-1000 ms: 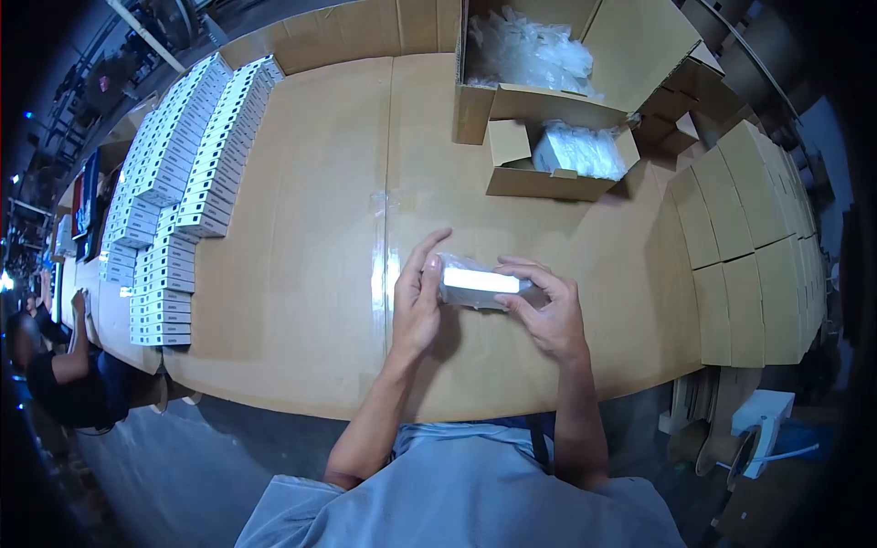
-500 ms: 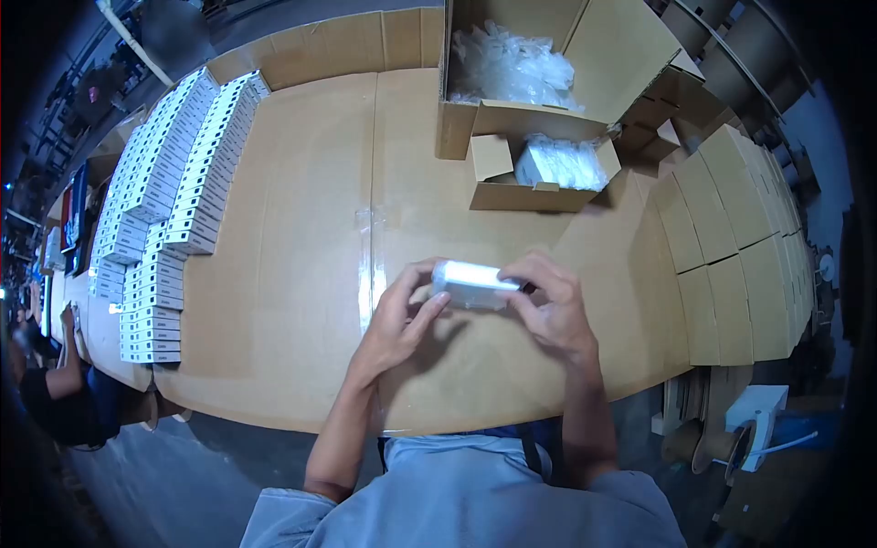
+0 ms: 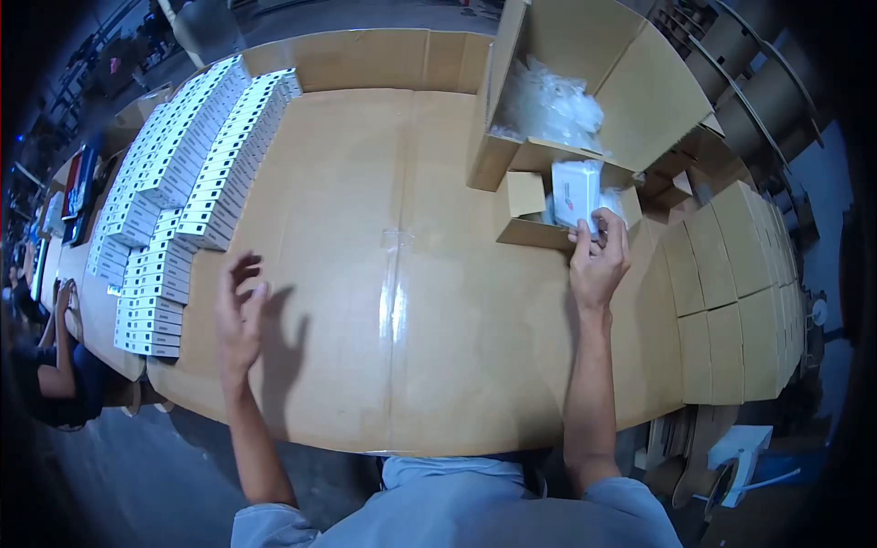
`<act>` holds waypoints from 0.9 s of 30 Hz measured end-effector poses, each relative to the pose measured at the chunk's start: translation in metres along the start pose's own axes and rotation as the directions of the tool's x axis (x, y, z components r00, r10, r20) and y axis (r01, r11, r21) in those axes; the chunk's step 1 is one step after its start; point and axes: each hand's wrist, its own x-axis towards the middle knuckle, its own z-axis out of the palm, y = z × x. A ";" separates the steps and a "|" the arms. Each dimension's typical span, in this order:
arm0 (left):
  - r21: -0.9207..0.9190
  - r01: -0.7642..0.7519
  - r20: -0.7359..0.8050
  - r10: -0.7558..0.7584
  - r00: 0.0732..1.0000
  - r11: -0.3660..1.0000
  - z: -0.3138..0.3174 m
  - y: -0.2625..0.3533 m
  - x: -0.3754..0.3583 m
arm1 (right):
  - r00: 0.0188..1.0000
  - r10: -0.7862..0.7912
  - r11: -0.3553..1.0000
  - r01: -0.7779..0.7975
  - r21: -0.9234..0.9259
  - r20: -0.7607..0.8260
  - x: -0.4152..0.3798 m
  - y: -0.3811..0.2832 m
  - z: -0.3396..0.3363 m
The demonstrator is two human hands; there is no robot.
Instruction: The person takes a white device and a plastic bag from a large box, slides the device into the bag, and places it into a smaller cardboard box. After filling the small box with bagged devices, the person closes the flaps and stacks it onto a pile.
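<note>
Right fingers (image 3: 616, 234) pinch the packet (image 3: 575, 190) by its near end, likely to clear the carton wall (image 3: 533, 235); left fingers (image 3: 237, 265), half-curled, empty.

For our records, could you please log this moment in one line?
right hand: holding packet at small box | left hand: empty, above table

Cardboard-covered table (image 3: 338, 347) beneath white boxes (image 3: 219, 183), brown cartons (image 3: 539, 235)

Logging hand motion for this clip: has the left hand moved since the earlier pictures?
Yes. The left hand has crossed from the right of the clear tape to its left, nearer the stacked white boxes.
</note>
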 end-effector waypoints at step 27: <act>0.770 -0.110 -0.176 0.375 0.910 0.629 -0.090 -0.102 0.071 | 0.947 0.154 0.776 0.061 -0.628 0.283 0.019 0.043 0.011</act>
